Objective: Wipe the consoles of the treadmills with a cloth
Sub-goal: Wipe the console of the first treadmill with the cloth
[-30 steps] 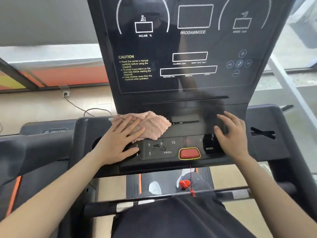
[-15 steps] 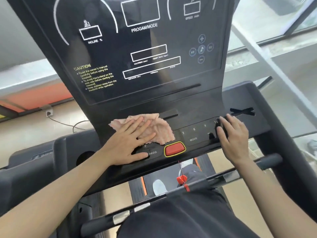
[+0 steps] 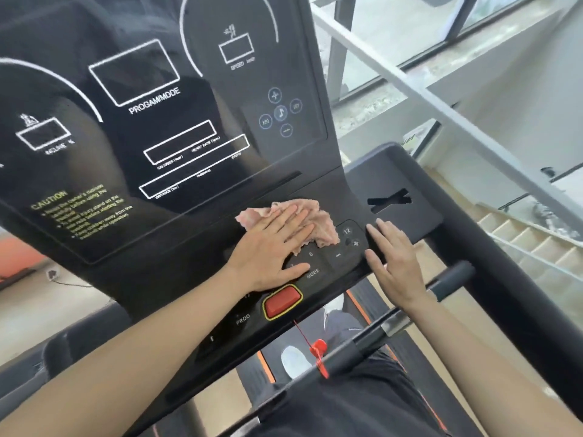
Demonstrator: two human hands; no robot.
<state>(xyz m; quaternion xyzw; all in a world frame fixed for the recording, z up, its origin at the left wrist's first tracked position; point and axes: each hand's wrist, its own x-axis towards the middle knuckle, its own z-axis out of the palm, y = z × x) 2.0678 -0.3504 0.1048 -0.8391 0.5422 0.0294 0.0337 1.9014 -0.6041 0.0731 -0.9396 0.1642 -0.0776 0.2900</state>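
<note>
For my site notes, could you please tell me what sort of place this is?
Most likely a gym or fitness room. The left hand presses a pink cloth on a treadmill console with a red stop button; a glass railing and stairs lie beyond.

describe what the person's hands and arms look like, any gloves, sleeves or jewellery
Both arms are bare along all of their visible length: no sleeves reach into view. The left hand and the right hand wear no gloves, and no rings, watch or bracelet show on the fingers or wrists. Nails look short and unpainted. The only clothing visible is a dark garment at the bottom of the frame.
</note>
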